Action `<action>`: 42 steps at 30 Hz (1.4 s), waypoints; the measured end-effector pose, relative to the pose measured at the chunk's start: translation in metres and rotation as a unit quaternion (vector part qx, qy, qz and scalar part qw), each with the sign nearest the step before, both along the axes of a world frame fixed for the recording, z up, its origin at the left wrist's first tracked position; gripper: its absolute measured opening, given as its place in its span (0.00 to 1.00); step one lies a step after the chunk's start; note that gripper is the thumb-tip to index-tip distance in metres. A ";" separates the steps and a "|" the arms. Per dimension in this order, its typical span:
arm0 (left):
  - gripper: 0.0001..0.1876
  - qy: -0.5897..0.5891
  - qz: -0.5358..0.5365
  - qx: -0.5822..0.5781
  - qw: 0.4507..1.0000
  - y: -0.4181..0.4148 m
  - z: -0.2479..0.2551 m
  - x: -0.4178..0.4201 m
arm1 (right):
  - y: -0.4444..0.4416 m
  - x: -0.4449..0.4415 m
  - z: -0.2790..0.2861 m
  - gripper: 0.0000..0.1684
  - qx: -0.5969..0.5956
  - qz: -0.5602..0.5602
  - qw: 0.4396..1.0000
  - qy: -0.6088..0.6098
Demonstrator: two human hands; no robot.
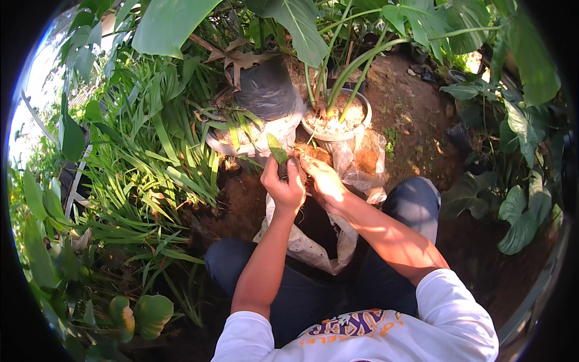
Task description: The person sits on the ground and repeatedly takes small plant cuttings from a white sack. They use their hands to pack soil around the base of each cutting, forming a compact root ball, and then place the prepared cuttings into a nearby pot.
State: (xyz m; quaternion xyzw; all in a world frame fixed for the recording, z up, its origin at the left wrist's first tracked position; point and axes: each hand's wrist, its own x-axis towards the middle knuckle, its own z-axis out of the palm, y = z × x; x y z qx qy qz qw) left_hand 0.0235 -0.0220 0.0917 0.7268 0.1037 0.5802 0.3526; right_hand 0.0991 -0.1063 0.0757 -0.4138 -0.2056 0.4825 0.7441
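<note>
My left hand (286,184) pinches a small plant by its base, with one broad green leaf (276,148) pointing up past the fingertips. Brown roots or fibre show between my two hands. The fingertips of my right hand (325,181) are closed on the brown fibrous clump (296,153) beside the plant; how firm that hold is I cannot tell. Directly below, between my knees, stands a white sack (312,253) with its rim folded outward and dark soil (319,221) inside. Both forearms pass over the sack's mouth and hide some of it.
Beyond my hands is a round pot (344,135) with thick-stemmed plants. Left of it, a black plastic grow bag (267,90) rests on a wide pale pot (294,124). A clear plastic bag (366,165) lies nearby. Dense strappy leaves (176,167) crowd the left; large leaves overhang above.
</note>
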 end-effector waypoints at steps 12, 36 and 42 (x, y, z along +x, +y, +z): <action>0.15 -0.227 -0.247 -0.479 0.811 0.033 -0.014 -0.002 | 0.001 0.010 0.009 0.46 -0.082 0.128 0.988 -0.008; 0.23 0.143 -0.342 -0.604 0.706 0.027 0.006 -0.012 | -0.018 0.035 0.043 0.05 0.028 -0.043 0.957 -0.285; 0.20 0.124 -0.386 -0.568 0.716 0.029 -0.019 -0.009 | 0.001 0.035 0.033 0.05 0.029 -0.165 0.896 -0.411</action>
